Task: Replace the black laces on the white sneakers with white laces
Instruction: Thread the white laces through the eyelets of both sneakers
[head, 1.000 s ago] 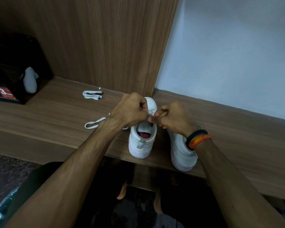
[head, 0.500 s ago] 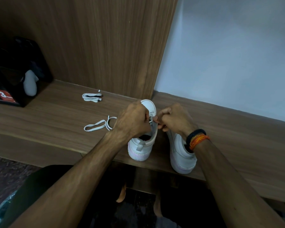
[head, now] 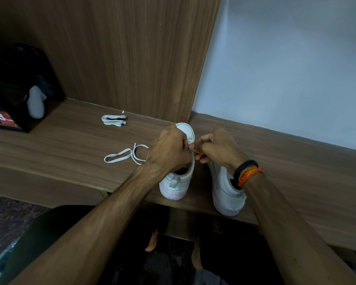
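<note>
Both hands, left (head: 169, 153) and right (head: 216, 150), pinched closed over smooth white sneaker (head: 180, 177); flat lace (head: 124, 155) looped beside.

The left sneaker (head: 178, 177) is being tipped up onto its heel now, the opening is getting covered by the left hand (head: 169, 151), and more white lace (head: 123, 156) is being looped out beside it.

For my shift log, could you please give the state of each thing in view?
left sneaker: upright, being laced
right sneaker: upright, untouched
loose white lace: trailing on shelf
bundled white lace: folded, unused
left hand: pinching closed
right hand: pinching closed
black box: open
</note>
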